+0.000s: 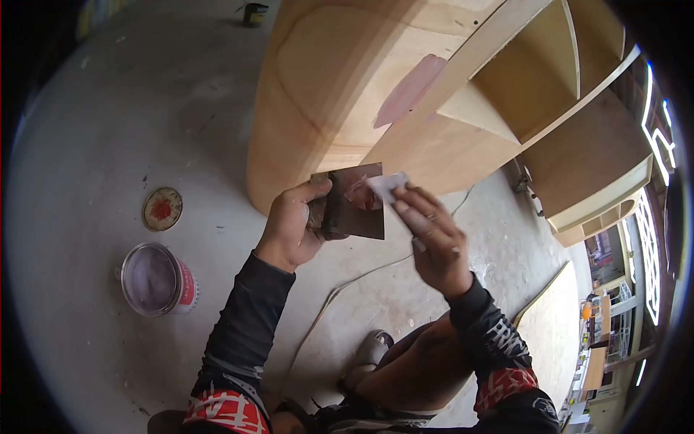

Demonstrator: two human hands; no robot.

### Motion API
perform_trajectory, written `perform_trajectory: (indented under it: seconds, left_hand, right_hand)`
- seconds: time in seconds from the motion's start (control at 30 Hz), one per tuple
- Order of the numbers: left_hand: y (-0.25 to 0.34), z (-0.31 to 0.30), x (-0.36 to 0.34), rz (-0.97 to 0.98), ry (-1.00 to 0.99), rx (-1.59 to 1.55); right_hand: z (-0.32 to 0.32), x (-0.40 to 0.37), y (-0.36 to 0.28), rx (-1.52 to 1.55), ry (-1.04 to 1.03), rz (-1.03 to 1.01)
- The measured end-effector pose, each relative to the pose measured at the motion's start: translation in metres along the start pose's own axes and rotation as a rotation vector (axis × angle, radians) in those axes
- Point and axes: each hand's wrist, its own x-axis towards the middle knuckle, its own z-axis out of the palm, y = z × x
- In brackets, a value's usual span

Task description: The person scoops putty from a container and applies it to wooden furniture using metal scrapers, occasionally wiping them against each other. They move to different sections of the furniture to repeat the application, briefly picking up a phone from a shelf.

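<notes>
My left hand [288, 230] is closed on the edge of a dark, square flat plate [358, 223], with the thumb on top. A smear of pinkish filler [359, 195] lies on the plate. In my right hand [437, 242] is a thin, pale putty spreader [387, 186], pinched between thumb and fingers, its edge at the filler. Just beyond both hands stands a curved plywood cabinet [311, 94]. A pink filler patch [410, 90] covers part of its face beside a seam.
On the concrete floor at left stand an open tin [184, 289] of pinkish filler and its stained round lid [163, 210]. A cable [340, 287] runs across the floor below my hands. Cabinet shelves [535, 65] extend to the upper right. A dark container [254, 14] sits far back.
</notes>
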Motion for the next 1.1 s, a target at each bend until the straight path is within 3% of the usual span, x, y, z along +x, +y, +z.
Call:
perform_trajectory:
  seconds: [0.1, 0.23, 0.33, 0.37, 0.47, 0.6, 0.7, 0.8, 0.83, 0.93, 0.97, 1.0, 1.07, 1.1]
  left_hand:
    - [0.003, -0.011, -0.001, -0.004, -0.099, -0.103]
    - [0.017, -0.011, -0.001, 0.171, 0.006, -0.227]
    - [0.013, -0.002, 0.000, 0.603, 0.202, 0.098]
    - [0.010, 0.000, 0.000, 0.730, 0.189, 0.337]
    - [-0.005, 0.015, -0.002, 0.796, 0.097, 0.554]
    - [-0.019, 0.025, -0.002, 0.731, -0.059, 0.844]
    - [-0.015, 0.014, -0.002, 0.498, -0.184, 0.936]
    - [-0.026, 0.009, -0.001, 0.379, -0.161, 0.931]
    - [-0.028, 0.006, 0.004, 0.388, -0.023, 0.794]
    - [-0.022, 0.016, 0.003, 0.059, -0.048, 0.121]
    - [-0.020, 0.020, 0.002, -0.051, -0.054, -0.106]
    - [-0.018, 0.022, -0.001, -0.039, -0.044, -0.114]
    - [-0.014, 0.023, -0.004, -0.013, -0.030, -0.125]
    - [-0.006, 0.017, -0.004, 0.011, -0.027, -0.134]
  right_hand:
    - [0.010, -0.002, -0.006, 0.052, -0.023, 0.017]
    - [-0.003, -0.017, 0.012, 0.117, -0.297, 0.188]
    - [-0.006, -0.019, 0.005, 1.020, 0.014, 0.939]
    - [-0.008, -0.017, 0.005, 1.437, 0.138, 0.908]
    - [-0.006, -0.016, 0.000, 1.606, 0.217, 1.063]
    - [-0.002, -0.017, -0.005, 1.491, 0.378, 1.143]
    - [-0.010, -0.012, -0.014, 1.463, 0.355, 1.079]
    - [-0.019, -0.018, -0.010, 1.100, 0.481, 0.706]
    - [-0.021, -0.023, -0.004, 0.589, 0.450, 0.531]
    - [-0.009, -0.014, -0.008, 0.234, 0.412, -0.156]
    - [-0.007, -0.015, -0.007, 0.192, 0.319, -0.200]
    - [-0.005, -0.018, -0.005, 0.148, 0.226, -0.243]
    - [0.012, -0.022, -0.007, 0.167, 0.238, -0.080]
    - [0.011, -0.024, -0.005, 0.160, 0.087, 0.014]
